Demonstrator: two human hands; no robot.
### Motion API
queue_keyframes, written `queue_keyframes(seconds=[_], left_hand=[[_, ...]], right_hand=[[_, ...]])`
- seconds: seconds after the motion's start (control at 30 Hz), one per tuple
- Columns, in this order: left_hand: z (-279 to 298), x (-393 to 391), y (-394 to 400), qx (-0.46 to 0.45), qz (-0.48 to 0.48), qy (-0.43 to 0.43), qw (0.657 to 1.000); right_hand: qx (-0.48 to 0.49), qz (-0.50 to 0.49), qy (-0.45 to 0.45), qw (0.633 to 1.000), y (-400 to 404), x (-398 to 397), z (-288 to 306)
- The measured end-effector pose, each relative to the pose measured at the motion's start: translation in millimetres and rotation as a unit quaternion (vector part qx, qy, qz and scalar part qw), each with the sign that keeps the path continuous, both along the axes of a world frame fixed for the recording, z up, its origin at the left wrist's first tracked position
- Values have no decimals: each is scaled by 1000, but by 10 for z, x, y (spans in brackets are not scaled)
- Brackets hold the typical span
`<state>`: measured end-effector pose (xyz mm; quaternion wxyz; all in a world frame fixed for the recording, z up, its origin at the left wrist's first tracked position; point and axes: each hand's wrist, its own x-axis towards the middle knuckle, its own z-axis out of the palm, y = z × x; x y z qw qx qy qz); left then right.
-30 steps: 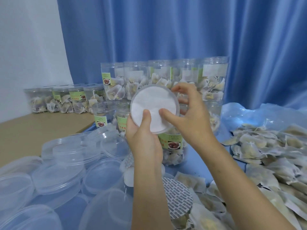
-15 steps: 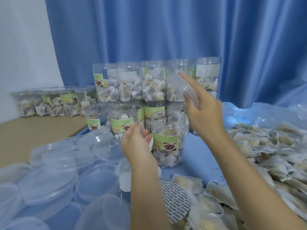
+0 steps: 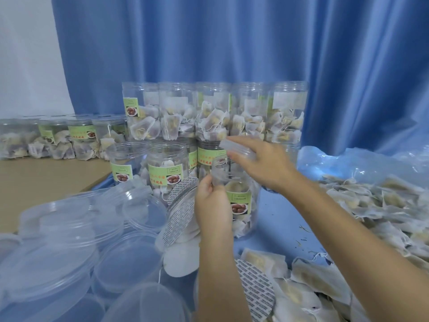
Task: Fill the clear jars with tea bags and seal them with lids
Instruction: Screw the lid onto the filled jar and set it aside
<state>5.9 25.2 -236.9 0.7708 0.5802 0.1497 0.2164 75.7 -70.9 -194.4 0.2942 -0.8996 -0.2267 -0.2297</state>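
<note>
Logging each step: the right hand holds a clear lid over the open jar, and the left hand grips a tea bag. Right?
Not quite. In the head view the right hand holds the lid over the jar, but the left hand grips the jar's rim, not a tea bag.

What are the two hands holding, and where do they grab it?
Right hand holds a clear lid by its rim. Left hand grips the jar near its open top.

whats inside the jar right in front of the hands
Tea bags fill the jar to about its shoulder. The green label and the left hand cover part of the contents; the right hand hides the mouth.
</note>
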Motion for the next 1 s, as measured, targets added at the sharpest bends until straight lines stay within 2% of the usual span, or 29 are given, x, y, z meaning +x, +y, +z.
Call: queue_keyframes(seconds=[0.2,0.33,0.43,0.7,0.83,0.93,1.0], left_hand=[[-30,-8,58,45,2,-3,999],[-34,-29,56,39,-13,-19,999],[-65,-16,31,27,-38,-33,998],[-84,17,33,-7,-25,-3,1000],[-92,39,3,-16,-20,18,1000],[-78,23,9,-18,17,2,1000],[-57,-6,38,-25,43,-17,999]], right_hand=[[-61,60,-76,993,136,-107,-50],[-111,116,-4,987,7,-124,24],[-148,102,-12,984,-115,-141,-47],[-104,72,-54,991,-243,-255,-260],[-2,47,-77,996,-385,-307,-311],[154,52,-97,982,-474,-327,-253],[274,73,-86,955,-492,-352,-209]])
